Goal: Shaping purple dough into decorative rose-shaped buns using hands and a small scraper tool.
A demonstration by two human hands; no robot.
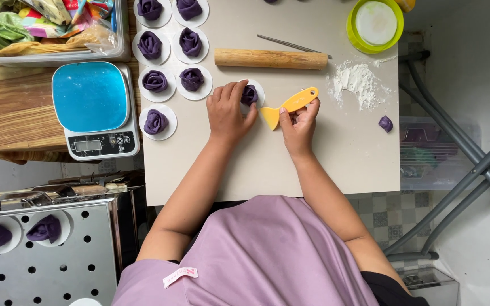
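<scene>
Step in hand: setting shaped rose. Left hand (226,110) fingers curled around purple dough rose (249,94) on paper round, mid-board. Right hand (298,122) pinches yellow scraper (288,106), blade beside rose. Next move likely calls for gentle release.

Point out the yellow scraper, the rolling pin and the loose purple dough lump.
yellow scraper (291,104), head view, middle of its handle.
rolling pin (270,58), head view, centre of the wooden barrel.
loose purple dough lump (385,123), head view, its middle, right side of the board.
</scene>
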